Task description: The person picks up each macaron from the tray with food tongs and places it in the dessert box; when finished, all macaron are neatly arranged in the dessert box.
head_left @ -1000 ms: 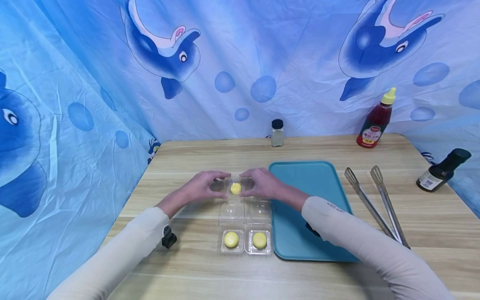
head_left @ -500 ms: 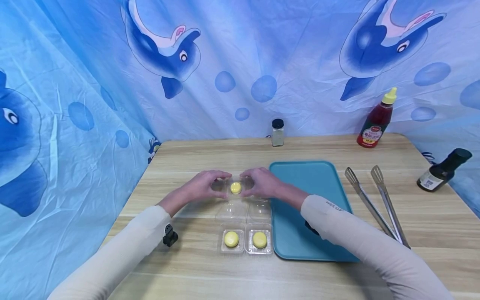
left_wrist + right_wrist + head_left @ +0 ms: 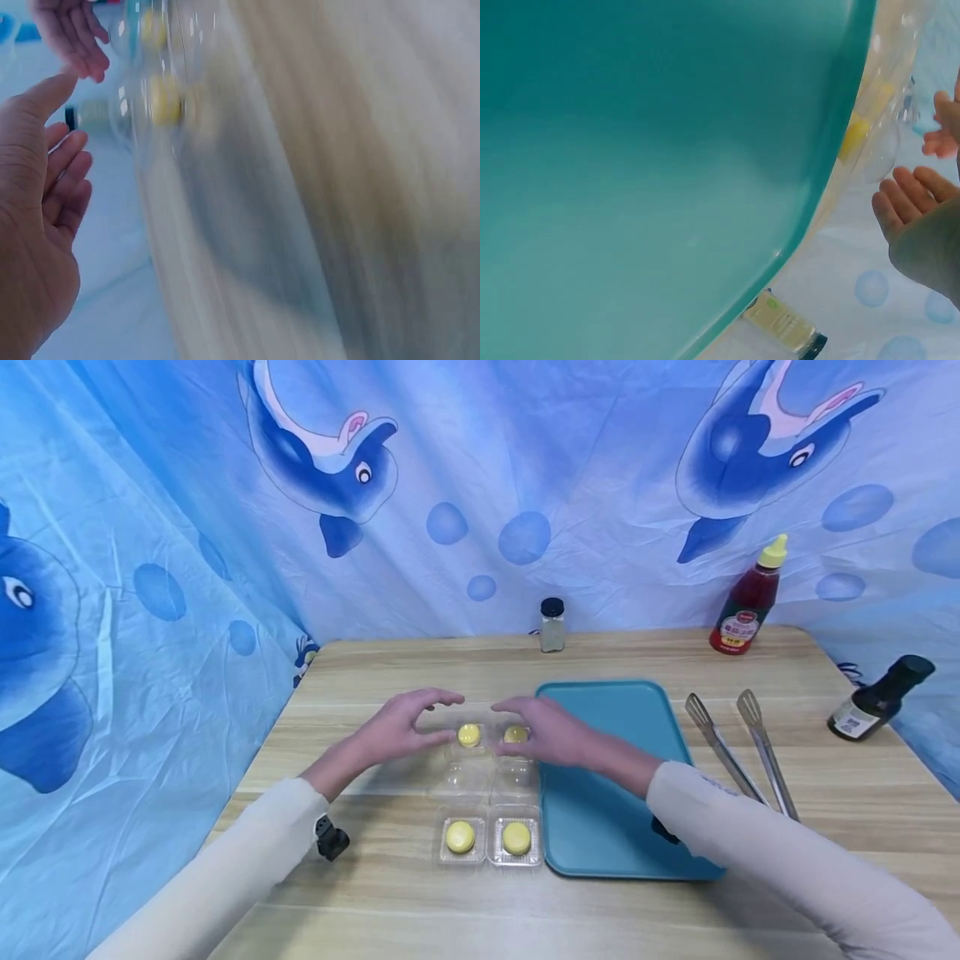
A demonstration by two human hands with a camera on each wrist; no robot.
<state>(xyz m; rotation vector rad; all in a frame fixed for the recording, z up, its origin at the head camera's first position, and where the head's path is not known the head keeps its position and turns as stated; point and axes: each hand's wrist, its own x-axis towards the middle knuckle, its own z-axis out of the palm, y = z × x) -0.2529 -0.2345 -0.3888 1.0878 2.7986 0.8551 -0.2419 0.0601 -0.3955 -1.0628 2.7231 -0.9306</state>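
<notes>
On the left, a blue backdrop (image 3: pixel 45 827) printed with dolphins hangs beside the tabletop (image 3: pixel 360 685) and runs along behind it. A pale sleeve (image 3: pixel 225 860) comes in from the lower left, a small black camera (image 3: pixel 331 838) at its cuff. The left hand (image 3: pixel 401 727) has its thumb and fingers spread apart, gripping nothing, its thumb tip at the side of the far left box (image 3: pixel 452 752); whether they touch I cannot tell. That clear box holds a yellow cake (image 3: pixel 468 735). Nearer the person, the near left box (image 3: pixel 440 852) and, just beside it, the near right box (image 3: pixel 535 856) carry one yellow cake each, with clear domes (image 3: pixel 463 778) behind them. In the far right box sits a fourth yellow cake (image 3: pixel 516 732), partly behind the right hand (image 3: pixel 558 732), whose thumb and fingers are also apart; contact there is unclear. A black-capped jar (image 3: pixel 552 631) stands at the back. The teal tray (image 3: pixel 622 827) lies just right of the boxes, partly under the right forearm. Further right come a ketchup bottle (image 3: pixel 742 610), metal tongs (image 3: pixel 723 756) with spread arms, and a dark bottle (image 3: pixel 881 700).
</notes>
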